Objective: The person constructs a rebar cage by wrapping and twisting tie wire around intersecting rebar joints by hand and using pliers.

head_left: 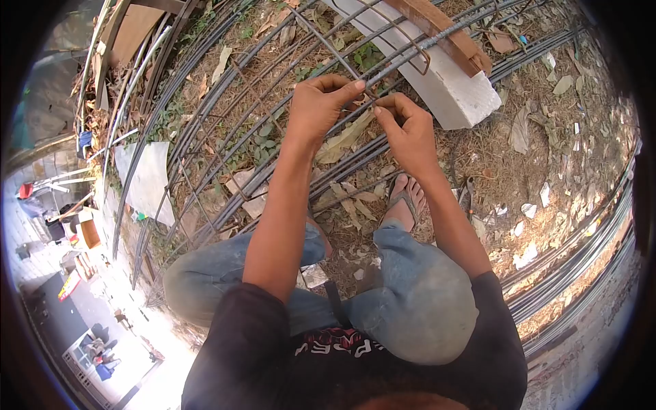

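My left hand [320, 108] is closed at a crossing of steel reinforcing bars [400, 60], its thumb against the bar. Just to its right, my right hand [412, 137] pinches thumb and forefinger together close below the same crossing. Something thin and dark seems to run between the fingertips, too small to make out. A bent rebar stirrup [425, 63] hooks around the bars to the right of the crossing. By my right forearm, what looks like a pair of pincers [467, 193] lies on the ground.
A pale block [459, 102] with a brown wooden piece [451, 37] on top lies under the bars at the upper right. Long rods [581, 266] lie bundled along the right. A grey sheet [145, 179] lies left. My sandalled foot [403, 205] is below my right hand.
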`<move>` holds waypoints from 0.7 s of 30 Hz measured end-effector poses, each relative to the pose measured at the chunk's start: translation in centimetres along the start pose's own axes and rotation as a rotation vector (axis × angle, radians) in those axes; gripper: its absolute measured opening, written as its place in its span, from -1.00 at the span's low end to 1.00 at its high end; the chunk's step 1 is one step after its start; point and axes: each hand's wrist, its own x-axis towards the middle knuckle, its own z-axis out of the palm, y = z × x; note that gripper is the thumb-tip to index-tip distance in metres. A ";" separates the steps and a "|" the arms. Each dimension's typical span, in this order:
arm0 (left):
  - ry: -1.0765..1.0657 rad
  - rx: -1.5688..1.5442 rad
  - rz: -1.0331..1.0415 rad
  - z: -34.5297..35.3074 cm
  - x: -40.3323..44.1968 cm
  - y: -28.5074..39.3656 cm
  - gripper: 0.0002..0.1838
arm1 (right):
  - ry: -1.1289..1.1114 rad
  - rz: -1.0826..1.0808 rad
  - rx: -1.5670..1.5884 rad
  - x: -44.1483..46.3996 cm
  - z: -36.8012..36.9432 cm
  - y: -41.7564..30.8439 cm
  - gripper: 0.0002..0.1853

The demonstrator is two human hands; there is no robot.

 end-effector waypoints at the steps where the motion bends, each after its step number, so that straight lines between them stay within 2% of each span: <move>1: 0.005 0.005 -0.012 0.0 -0.1 0.0 -0.70 | 0.013 -0.012 0.019 -0.6 -0.4 0.2 -0.79; 3: 0.015 0.012 -0.035 0.1 -0.1 0.3 -0.70 | 0.039 -0.038 0.053 -1.7 -1.0 0.5 -0.78; 6: -0.019 -0.018 -0.007 0.0 0.1 0.3 -0.72 | -0.025 -0.159 -0.094 -2.4 -2.2 -0.4 -0.77; 9: -0.061 -0.079 -0.022 0.0 0.2 0.6 -0.75 | -0.043 -0.122 -0.254 -3.0 -3.2 -3.1 -0.76; 12: -0.073 -0.121 0.003 0.1 0.4 0.2 -0.78 | -0.062 -0.357 -0.590 -2.0 -3.9 -4.4 -0.78; 15: -0.050 -0.086 0.061 0.3 0.2 0.3 -0.76 | -0.143 -0.679 -0.859 1.9 -5.1 -7.0 -0.82; 18: -0.050 -0.104 0.117 0.4 0.5 -0.5 -0.76 | -0.296 -0.811 -0.819 7.7 -4.8 -8.1 -0.82; 21: -0.005 -0.006 0.181 0.5 0.3 -0.2 -0.76 | -0.428 -0.432 -0.636 11.3 -3.4 -7.9 -0.83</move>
